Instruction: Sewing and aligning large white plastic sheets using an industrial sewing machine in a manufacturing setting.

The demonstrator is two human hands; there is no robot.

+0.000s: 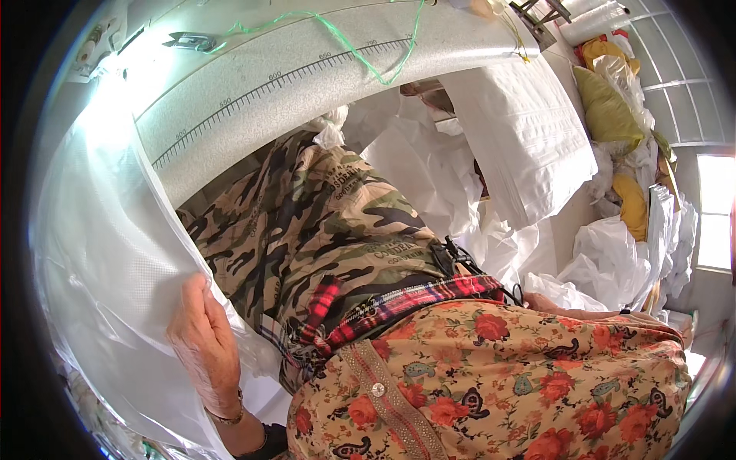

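Note:
My left hand (201, 337) pinches the edge of a white woven plastic sheet (123, 291), which drapes down the left side from the table's edge. The sheet's upper end lies under a bright lamp glare beside a machine (93, 46) that is only partly in view. Low at my right side, my right hand (540, 302) shows only in part beyond my floral top; its fingers are hidden. Thread snips (192, 41) rest on the grey table (253, 115), whose front edge carries a printed ruler scale. A loose green string (333, 31) trails across it.
A flat stack of white sacks (529, 138) stands right of the table. Crumpled white sheeting (429, 169) covers the space beside my legs. Farther right are a filled yellow-green bag (606, 107), more white plastic (613, 253) and a bright window (714, 211).

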